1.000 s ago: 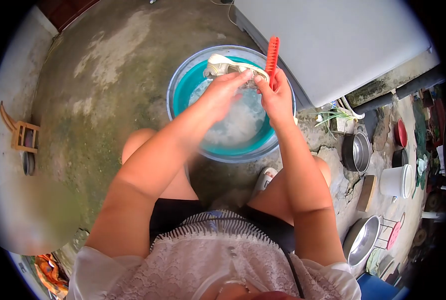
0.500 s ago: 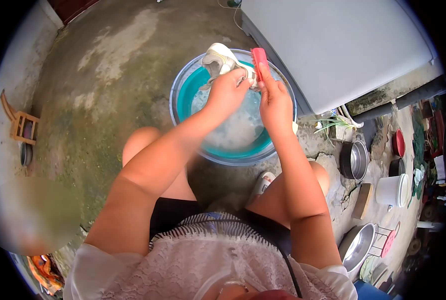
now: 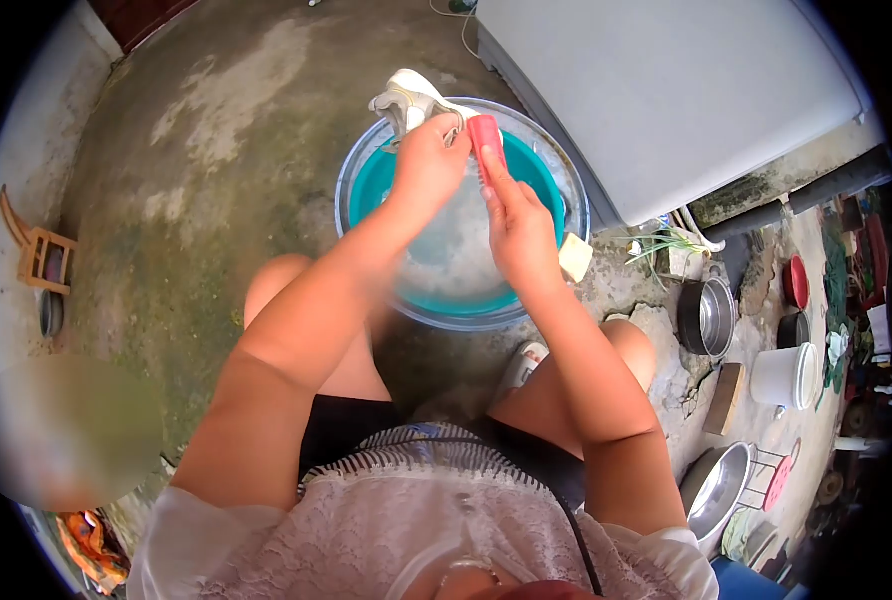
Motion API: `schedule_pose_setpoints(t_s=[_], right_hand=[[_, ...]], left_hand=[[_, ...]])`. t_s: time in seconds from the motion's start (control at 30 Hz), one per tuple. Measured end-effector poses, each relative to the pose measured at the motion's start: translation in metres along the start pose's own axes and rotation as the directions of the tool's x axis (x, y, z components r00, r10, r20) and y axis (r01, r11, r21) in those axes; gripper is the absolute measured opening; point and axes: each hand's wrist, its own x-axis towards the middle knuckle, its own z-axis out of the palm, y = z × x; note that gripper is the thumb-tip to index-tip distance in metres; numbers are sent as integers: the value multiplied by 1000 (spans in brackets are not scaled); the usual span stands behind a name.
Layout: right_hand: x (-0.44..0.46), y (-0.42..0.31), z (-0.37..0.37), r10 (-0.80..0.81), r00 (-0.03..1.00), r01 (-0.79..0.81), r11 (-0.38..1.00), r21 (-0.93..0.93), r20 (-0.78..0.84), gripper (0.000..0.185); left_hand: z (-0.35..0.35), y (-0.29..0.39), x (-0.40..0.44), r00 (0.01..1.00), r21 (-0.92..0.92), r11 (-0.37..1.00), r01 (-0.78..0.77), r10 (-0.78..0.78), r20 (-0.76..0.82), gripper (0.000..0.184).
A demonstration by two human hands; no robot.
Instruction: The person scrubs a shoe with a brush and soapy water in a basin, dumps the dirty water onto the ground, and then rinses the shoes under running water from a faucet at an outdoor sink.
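My left hand (image 3: 432,160) grips a white and grey shoe (image 3: 412,97) over the far rim of the basin. In my right hand (image 3: 518,222) is a red scrubbing brush (image 3: 487,143), its bristles turned left toward the shoe. Whether the bristles touch the shoe I cannot tell; my left fingers hide part of it. Below both hands sits a teal basin (image 3: 370,190) with cloudy, sudsy water, inside a larger metal basin (image 3: 342,200). A pale yellow block (image 3: 574,257), perhaps soap, lies at the right rim.
A large grey-white cabinet-like box (image 3: 666,90) stands close at the right. Farther right are a metal pot (image 3: 707,318), a white bucket (image 3: 784,377), a wooden block (image 3: 725,398) and a wide metal bowl (image 3: 715,490). A small wooden chair (image 3: 48,258) is by the left wall.
Both hands have shifted left, carrying the shoe and brush along. The brush has tilted and come down a little. The yellow block, mostly hidden before, now shows beside my right wrist.
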Motion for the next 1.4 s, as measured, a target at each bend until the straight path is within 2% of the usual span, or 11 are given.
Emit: schedule_pose_setpoints(t_s=[0.2, 0.3, 0.4, 0.5, 0.63, 0.83, 0.97, 1.1, 1.2, 1.3, 1.4], right_hand=[[38, 39, -12, 185, 982, -187, 980, 66, 30, 40], [38, 34, -25, 506, 847, -504, 669, 547, 162, 39], [33, 18, -30, 357, 931, -345, 776, 528, 83, 38], [18, 15, -19, 47, 999, -41, 906, 421, -3, 38], [-1, -13, -17, -61, 987, 33, 982, 184, 149, 45], [15, 5, -5, 120, 993, -110, 921, 375, -2, 43], [-16, -30, -4, -141, 974, 114, 981, 156, 176, 44], [22, -4, -9, 148, 988, -154, 965, 212, 43, 41], [11, 1, -4, 24, 998, -7, 962, 274, -58, 40], [-20, -35, -10, -116, 977, 80, 978, 194, 181, 47], [1, -13, -2, -94, 996, 93, 982, 163, -4, 43]], left_hand=[[10, 7, -21, 981, -49, 985, -166, 170, 98, 16], [7, 16, -18, 984, -298, 953, -48, 97, 152, 18], [-2, 10, -4, 987, -550, 825, 134, -63, 146, 20], [-12, 20, 6, 932, -845, 457, 277, -343, 120, 33], [-28, 12, 18, 926, -936, 164, 313, -271, 262, 38], [-7, 10, 2, 919, -891, 251, 379, -216, 330, 38], [-21, -7, 14, 916, -902, 183, 391, -168, 364, 40], [-10, 5, 2, 916, -872, 289, 395, -196, 349, 37], [-3, 4, 3, 909, -872, 273, 407, -211, 359, 37], [-16, -10, 14, 891, -868, 203, 453, -133, 434, 39], [-9, -4, 4, 885, -855, 234, 462, -185, 427, 40]])
